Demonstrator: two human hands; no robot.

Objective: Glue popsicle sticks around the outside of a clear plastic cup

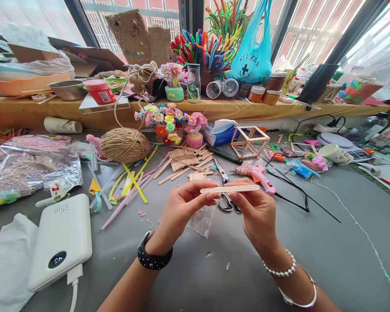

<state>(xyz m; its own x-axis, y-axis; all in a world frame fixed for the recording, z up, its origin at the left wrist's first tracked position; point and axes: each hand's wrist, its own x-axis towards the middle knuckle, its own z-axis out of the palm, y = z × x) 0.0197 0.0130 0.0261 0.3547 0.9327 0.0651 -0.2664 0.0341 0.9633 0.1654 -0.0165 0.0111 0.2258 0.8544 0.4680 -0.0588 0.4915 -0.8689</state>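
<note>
Between my two hands, level above the grey table, is a wooden craft stick [230, 189]; whether it is one stick or a few stacked I cannot tell. My left hand [191, 196] pinches its left part between thumb and fingers. On its right part, my right hand [256, 207] grips it with the thumb below and fingers behind. Scissors [225, 202] lie behind the stick, partly hidden by it. Just past my right hand rests a pink glue gun [258, 175]. Loose craft sticks [186, 161] are piled beyond my left hand, and a cube frame of sticks [250, 142] stands farther back.
A white power bank [65, 242] with a cable lies at the left. A twine ball [125, 145], pipe-cleaner flowers [169, 119] and a tissue pack [222, 132] sit toward the back. The glue gun's black cord [307, 201] loops at right, near a kitchen scale [336, 141].
</note>
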